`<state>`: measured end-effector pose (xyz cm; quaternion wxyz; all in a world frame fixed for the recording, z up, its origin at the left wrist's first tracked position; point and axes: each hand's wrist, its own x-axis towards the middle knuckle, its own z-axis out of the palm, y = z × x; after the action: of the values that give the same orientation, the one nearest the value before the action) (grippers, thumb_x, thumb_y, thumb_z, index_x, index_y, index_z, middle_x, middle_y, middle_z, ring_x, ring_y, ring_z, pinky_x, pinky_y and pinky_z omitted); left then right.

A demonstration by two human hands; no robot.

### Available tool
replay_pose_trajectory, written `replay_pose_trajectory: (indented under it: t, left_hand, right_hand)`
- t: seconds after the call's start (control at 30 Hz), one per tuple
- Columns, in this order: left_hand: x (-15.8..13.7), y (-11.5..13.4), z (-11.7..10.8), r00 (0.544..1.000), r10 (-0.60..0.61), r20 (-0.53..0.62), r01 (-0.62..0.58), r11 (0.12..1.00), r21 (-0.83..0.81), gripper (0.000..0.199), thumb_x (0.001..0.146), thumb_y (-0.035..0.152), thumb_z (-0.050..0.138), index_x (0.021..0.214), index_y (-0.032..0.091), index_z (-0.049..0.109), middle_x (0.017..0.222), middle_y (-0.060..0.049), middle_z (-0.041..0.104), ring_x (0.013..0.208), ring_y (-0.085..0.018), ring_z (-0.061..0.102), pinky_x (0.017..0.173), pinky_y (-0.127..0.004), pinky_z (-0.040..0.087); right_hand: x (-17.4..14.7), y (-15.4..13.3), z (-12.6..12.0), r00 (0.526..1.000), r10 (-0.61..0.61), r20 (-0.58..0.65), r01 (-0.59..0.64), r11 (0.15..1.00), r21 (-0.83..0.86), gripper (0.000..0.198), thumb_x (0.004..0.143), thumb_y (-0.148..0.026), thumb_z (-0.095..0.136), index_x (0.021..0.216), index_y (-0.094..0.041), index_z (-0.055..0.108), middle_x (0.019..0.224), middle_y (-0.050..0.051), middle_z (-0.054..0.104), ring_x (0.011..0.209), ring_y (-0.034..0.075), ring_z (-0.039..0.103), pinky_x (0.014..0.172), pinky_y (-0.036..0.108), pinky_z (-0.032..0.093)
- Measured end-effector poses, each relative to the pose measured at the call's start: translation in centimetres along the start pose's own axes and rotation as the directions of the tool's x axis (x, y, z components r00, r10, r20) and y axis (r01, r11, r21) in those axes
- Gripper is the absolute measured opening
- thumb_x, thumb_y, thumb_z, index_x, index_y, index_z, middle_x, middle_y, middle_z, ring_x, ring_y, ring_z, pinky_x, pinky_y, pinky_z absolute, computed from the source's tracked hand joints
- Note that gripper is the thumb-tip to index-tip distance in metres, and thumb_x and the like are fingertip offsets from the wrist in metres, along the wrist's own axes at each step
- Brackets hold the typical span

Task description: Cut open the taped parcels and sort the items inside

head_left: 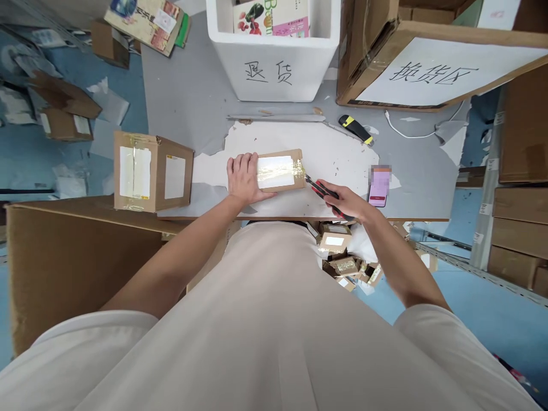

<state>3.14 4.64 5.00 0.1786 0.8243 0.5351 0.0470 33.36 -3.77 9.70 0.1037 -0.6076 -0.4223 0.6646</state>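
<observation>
We're clasping the small box [278, 171], our side of the white bin [274, 65], w/ our L hand [245, 178] & gripping a cutter [315, 185] w/ our R hand [343, 198]. We're guessing the box is light, stiff card (tape's prob. slick), best held by bare sides.

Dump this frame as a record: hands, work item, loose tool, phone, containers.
left_hand: left hand holds the left end of the small box
right_hand: right hand grips a red-and-black cutter
cutter_tip: at the small box's right end; contact unclear
work_item: small box, white label, taped
loose_tool: yellow-and-black tool on the table
phone: phone right of the right hand, screen lit
containers: white bin, handwritten front; open carton, handwritten sign
far_left: larger box, taped, labelled
</observation>
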Motion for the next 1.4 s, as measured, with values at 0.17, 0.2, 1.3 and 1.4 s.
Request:
replay_pose_trajectory:
  t: [0.17,0.2,1.3,1.4]
  left_hand:
    - [-0.1,-0.1,0.1,1.000,0.018,-0.011,-0.018,1.000,-0.003,0.121,0.052,0.077,0.067,0.146,0.011,0.029,0.145,-0.022,0.040,0.137,-0.043,0.030,0.115,-0.054,0.007]
    - [-0.1,-0.2,0.1,1.000,0.026,-0.013,-0.026,1.000,-0.009,0.122,0.052,0.078,0.066,0.146,0.010,0.029,0.146,-0.023,0.038,0.138,-0.043,0.029,0.115,-0.054,0.007]
    - [-6.0,-0.8,4.9,0.975,0.185,-0.126,-0.205,0.963,-0.176,0.040,0.096,0.014,0.032,0.124,0.016,0.061,0.124,-0.012,0.065,0.126,-0.024,0.054,0.106,-0.047,0.041]
    - [-6.0,-1.1,5.5,0.961,0.205,-0.185,-0.240,0.951,-0.193,0.039,0.096,0.013,0.034,0.123,0.018,0.062,0.121,-0.012,0.067,0.124,-0.023,0.055,0.104,-0.047,0.043]
  right_hand:
    - [-2.1,3.3,1.0,1.000,-0.018,-0.015,0.019,0.997,0.080,0.063,0.091,-0.031,0.052,0.150,-0.033,0.031,0.074,-0.003,0.056,0.046,0.007,0.050,0.043,0.020,0.044]
    - [-2.3,4.0,1.0,0.998,-0.033,-0.055,0.038,0.996,0.086,0.064,0.090,-0.033,0.051,0.150,-0.033,0.029,0.077,-0.003,0.056,0.047,0.007,0.050,0.045,0.021,0.046]
    - [11.4,-7.6,5.2,0.837,-0.538,0.099,0.186,0.109,-0.976,0.065,0.093,-0.041,0.045,0.150,-0.015,0.027,0.138,0.022,0.045,0.120,0.037,0.041,0.108,0.062,0.016]
    - [11.2,-7.7,6.2,0.839,-0.535,0.101,0.124,0.007,-0.992,0.065,0.095,-0.036,0.039,0.150,-0.007,0.022,0.141,0.029,0.040,0.121,0.041,0.041,0.103,0.061,0.021]
